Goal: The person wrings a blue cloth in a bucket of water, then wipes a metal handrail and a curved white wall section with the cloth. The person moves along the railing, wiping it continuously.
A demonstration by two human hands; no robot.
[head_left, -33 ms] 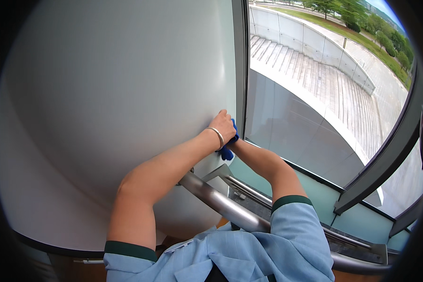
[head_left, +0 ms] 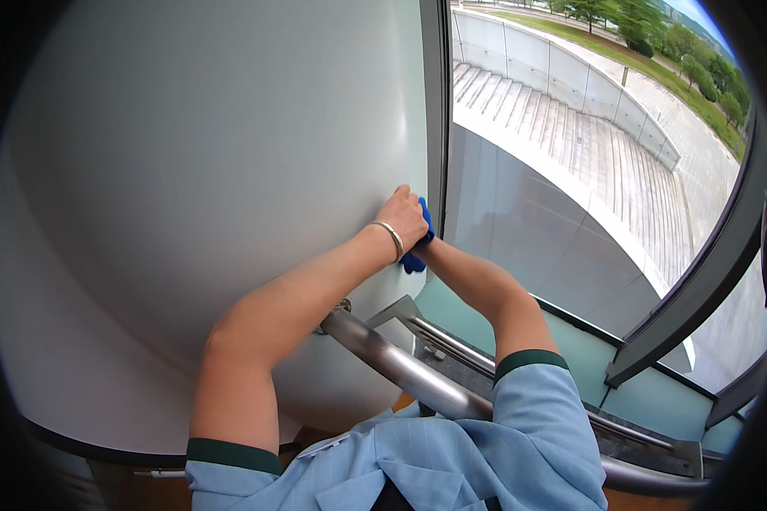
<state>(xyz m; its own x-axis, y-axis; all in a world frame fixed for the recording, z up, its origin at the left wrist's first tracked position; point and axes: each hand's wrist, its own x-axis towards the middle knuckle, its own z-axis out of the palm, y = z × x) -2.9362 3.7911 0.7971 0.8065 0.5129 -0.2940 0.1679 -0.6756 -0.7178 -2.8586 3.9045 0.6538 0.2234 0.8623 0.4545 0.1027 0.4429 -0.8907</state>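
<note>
My left hand [head_left: 403, 215], with a silver bangle [head_left: 393, 242] at its wrist, lies against the smooth, curved white column [head_left: 256, 153] close to its right edge. Its fingers are bent and closed on a bunched blue cloth [head_left: 426, 218]. More of the cloth hangs out below the wrist. My right forearm [head_left: 467, 274] reaches in from the right and crosses behind the left hand. The right hand is hidden behind the left hand and the cloth, so its fingers do not show.
A thick steel handrail [head_left: 400, 364] runs below my arms, with a thinner rail [head_left: 452, 341] beside it. Right of the column stands a dark window frame [head_left: 437, 111]. Through the glass, outdoor steps [head_left: 562, 128] and trees [head_left: 639, 30] show.
Both hands and the blue cloth have moved slightly upward along the column's edge. Less of the cloth hangs below the left wrist. More of the handrail's end fitting shows.
</note>
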